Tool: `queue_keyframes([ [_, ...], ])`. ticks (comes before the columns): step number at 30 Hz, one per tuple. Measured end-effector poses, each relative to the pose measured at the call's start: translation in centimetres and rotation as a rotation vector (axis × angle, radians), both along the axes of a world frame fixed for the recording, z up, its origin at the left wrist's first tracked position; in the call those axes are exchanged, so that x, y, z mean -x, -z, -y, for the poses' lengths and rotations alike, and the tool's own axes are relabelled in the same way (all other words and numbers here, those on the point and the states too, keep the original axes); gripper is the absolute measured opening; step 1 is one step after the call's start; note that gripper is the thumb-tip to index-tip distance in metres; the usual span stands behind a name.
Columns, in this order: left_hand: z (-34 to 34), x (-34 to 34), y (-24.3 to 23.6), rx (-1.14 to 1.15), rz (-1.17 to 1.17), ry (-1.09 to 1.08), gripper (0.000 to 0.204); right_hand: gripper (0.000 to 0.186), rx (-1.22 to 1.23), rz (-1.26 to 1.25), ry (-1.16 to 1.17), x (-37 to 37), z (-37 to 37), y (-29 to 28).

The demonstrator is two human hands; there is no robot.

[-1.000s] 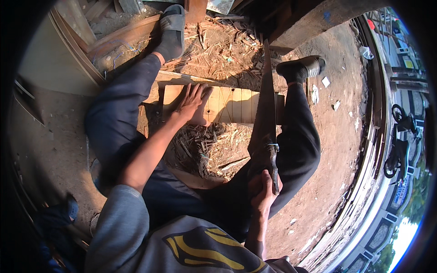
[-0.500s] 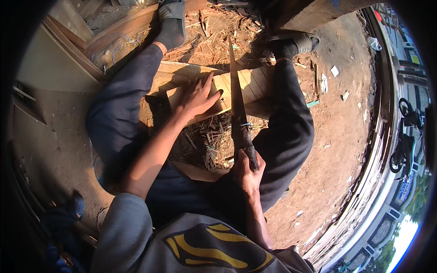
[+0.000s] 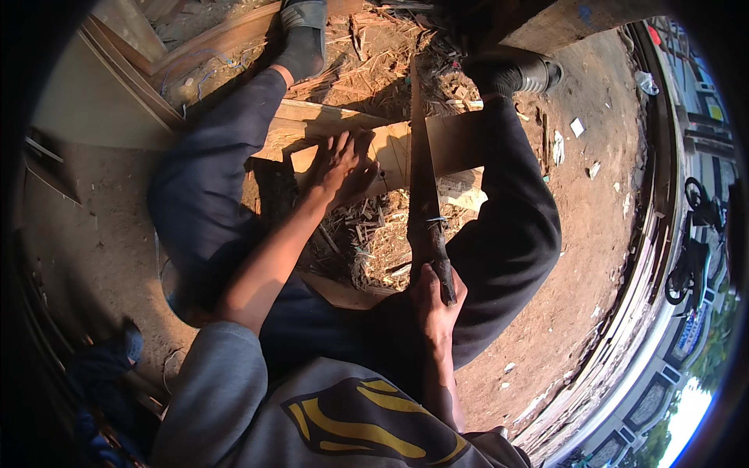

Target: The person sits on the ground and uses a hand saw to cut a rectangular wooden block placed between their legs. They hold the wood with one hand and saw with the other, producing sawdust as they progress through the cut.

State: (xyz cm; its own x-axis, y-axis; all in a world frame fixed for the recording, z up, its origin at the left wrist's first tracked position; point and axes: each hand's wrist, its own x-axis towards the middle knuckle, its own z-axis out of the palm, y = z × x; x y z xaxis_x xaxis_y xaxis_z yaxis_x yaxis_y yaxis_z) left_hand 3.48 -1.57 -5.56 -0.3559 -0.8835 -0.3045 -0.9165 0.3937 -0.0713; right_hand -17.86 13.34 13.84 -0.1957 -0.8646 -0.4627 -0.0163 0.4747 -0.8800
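Note:
A wooden board, with dark lines drawn across it, lies between my legs. My left hand rests on the board's left part, its fingers bent a little and apart at the tips. In my closed right hand is the dark handle of a handsaw. The saw's long blade points away from me and passes over the board, to the right of my left hand. From this angle I cannot tell whether its teeth touch the wood.
Beneath and beyond the board lie wood chips and splinters. My sandalled feet stand at the far side. A thick timber beam juts in at the upper right. Planks lean at the left; motorcycles stand far right.
The handsaw and my right hand have shifted a little to the right. My left hand has turned and its spread fingers have drawn closer together on the board. The board's right part looks more shaded.

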Motion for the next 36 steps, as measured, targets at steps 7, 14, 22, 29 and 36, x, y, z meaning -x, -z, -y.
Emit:
queue_keyframes([
  [7,0.0,1.9,-0.9,0.093,-0.337,-0.094,0.05,0.022,-0.006,-0.02,0.036,-0.9,-1.3,1.0],
  [14,1.6,3.8,-0.9,-0.007,-0.206,-0.192,0.048,0.022,-0.023,-0.034,0.058,-2.2,-1.2,2.6],
  [22,-1.9,3.4,-1.0,0.141,-0.278,-0.299,0.059,0.02,0.037,-0.042,0.003,-2.5,-1.9,4.7],
  [29,-1.0,3.7,0.2,0.016,-0.509,-0.471,0.066,0.021,0.022,-0.025,-0.019,-2.3,-2.1,3.0],
  [36,-1.1,2.4,-6.7,-0.327,-0.49,-0.214,0.076,0.021,0.124,-0.085,0.048,-1.3,-2.9,3.2],
])
